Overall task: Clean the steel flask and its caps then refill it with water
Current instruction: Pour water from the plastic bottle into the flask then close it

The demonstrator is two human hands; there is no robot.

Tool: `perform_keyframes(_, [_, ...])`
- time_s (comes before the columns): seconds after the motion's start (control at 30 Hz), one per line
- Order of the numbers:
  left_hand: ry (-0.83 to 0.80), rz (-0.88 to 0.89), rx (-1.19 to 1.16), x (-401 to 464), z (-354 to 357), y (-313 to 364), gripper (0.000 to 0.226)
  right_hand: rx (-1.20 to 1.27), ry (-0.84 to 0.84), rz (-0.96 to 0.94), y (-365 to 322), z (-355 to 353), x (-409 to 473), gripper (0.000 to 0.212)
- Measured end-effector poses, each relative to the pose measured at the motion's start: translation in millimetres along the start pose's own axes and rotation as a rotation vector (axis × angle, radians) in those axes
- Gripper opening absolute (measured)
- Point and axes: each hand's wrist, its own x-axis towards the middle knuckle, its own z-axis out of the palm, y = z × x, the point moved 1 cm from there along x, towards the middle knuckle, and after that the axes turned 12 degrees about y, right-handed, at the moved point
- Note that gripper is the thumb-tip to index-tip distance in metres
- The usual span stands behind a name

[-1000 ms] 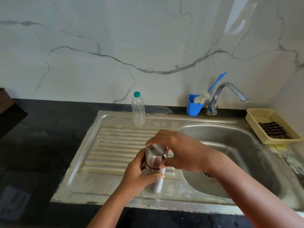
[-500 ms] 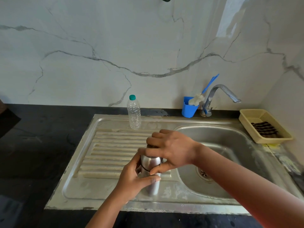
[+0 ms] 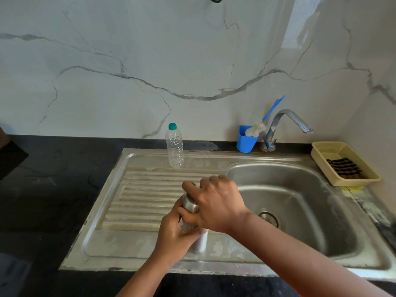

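Observation:
The steel flask [image 3: 200, 243] stands upright on the drainboard [image 3: 145, 196] of the steel sink, near its front edge. My left hand [image 3: 174, 234] grips the flask's body from the left. My right hand [image 3: 214, 203] wraps over the top and grips the steel cap [image 3: 189, 203], hiding most of it. A clear plastic water bottle [image 3: 174, 146] with a green lid stands at the back of the drainboard.
The sink basin [image 3: 300, 202] with its drain lies to the right, under a steel tap [image 3: 287, 123]. A blue cup [image 3: 246, 141] holding a bottle brush stands beside the tap. A yellow basket [image 3: 345, 163] with a dark cloth sits far right. Black countertop [image 3: 53, 189] stretches left.
My right hand has closed further down over the cap, its fingers turned round it. The left hand keeps its hold on the flask. The camera has tilted slightly.

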Motion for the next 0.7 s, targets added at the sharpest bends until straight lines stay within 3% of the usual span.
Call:
perform_keyframes(0.3, [0.109, -0.017, 0.069, -3.2, 11.6, 6.8, 0.042, -0.140, -0.086, 0.360, -10.7, -10.2, -0.5, 0.063])
perform_keyframes(0.4, [0.086, -0.027, 0.068, -2.0, 12.7, 9.4, 0.048, -0.113, -0.171, 0.360, -1.0, -22.0, 3.5, 0.069])
perform_keyframes(0.53, [0.063, -0.012, 0.042, -1.7, 7.5, 8.9, 0.048, 0.298, -0.530, 0.453, 16.0, -22.5, 0.6, 0.070])
perform_keyframes(0.7, [0.028, -0.029, 0.007, -4.5, 7.9, 0.6, 0.070, 0.704, -0.693, 0.621, 34.5, 1.0, -34.7, 0.088])
